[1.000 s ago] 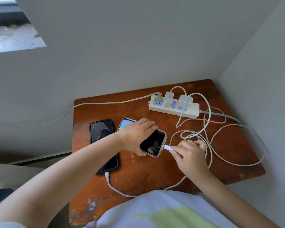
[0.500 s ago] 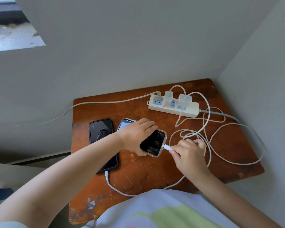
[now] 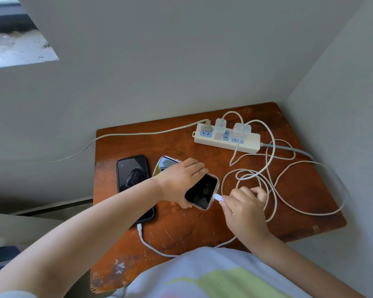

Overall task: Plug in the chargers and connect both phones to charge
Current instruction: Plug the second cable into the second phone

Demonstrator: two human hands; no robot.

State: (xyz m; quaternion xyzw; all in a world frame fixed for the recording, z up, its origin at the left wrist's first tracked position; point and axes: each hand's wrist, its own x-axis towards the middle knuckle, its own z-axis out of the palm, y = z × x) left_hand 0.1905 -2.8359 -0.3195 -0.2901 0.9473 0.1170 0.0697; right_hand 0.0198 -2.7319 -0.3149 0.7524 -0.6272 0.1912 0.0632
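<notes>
A white power strip [image 3: 248,143] lies at the back of the wooden table [image 3: 202,229], with two white chargers [image 3: 220,129] [image 3: 242,130] plugged into it. A black phone [image 3: 132,177] lies at the left with a white cable [image 3: 146,243] in its near end. My left hand [image 3: 181,181] grips a clear-cased phone [image 3: 202,191], tilted on the table. My right hand [image 3: 243,203] pinches a white cable plug [image 3: 218,197] that sits at the phone's port. The phone's dark screen shows a faint round symbol.
Loose loops of white cable [image 3: 274,186] lie over the right half of the table. A grey cord [image 3: 125,134] runs from the strip off the left edge. Walls close in behind and at the right. The table's near edge is by my body.
The plug in my right hand has pressed in against the phone's end, and a faint round symbol now shows on its screen. My left hand stays on the phone.
</notes>
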